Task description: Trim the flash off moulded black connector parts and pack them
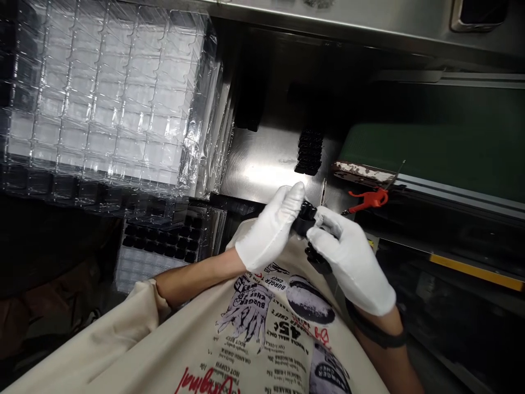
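My left hand (270, 230), in a white glove, is closed around several small black parts (305, 216) in front of my apron. Close beside it, my gloved right hand (355, 257) has its thumb and fingers bent in a pinch at the same parts. More black pieces (315, 257) show below the right fingers, seemingly held in that palm. What exactly the parts are is too dark and small to tell. Just beyond my hands, a short row of similar black parts (309, 150) lies on the metal work surface (266, 172).
Stacked clear compartment trays (164, 104) stand at the left. A lower tray (159, 262) holds rows of black parts. On the right are a green conveyor belt (443, 142) and a red air blow gun (371, 198). A metal ledge (328, 22) runs across the back.
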Action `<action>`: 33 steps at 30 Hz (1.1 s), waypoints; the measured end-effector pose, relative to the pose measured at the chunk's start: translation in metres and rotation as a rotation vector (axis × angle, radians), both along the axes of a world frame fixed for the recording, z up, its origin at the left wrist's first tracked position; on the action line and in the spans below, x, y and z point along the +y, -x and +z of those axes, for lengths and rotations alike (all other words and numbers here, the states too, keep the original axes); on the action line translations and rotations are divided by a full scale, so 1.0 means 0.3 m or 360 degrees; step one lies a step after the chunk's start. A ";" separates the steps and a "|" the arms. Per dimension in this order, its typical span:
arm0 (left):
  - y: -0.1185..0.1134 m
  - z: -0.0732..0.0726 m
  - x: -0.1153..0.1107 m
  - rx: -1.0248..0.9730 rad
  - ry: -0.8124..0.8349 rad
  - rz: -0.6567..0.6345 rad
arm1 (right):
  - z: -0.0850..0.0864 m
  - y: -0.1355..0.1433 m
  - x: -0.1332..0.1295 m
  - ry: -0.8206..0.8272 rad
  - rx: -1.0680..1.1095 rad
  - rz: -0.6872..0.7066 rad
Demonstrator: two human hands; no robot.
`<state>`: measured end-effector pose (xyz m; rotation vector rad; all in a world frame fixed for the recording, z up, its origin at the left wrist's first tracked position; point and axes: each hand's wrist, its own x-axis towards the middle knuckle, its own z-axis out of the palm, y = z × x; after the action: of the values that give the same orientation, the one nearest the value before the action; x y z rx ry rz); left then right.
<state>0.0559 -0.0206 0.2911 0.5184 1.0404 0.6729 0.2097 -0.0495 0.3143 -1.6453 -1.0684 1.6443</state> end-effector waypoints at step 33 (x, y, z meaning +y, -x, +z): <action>-0.010 0.022 0.017 -0.0520 0.0297 -0.0217 | 0.018 -0.046 -0.019 -0.0085 0.0108 0.0029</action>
<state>0.0590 -0.0154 0.2976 0.3009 0.7436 0.5129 0.2234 -0.0551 0.3196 -1.5389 -1.0868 1.6569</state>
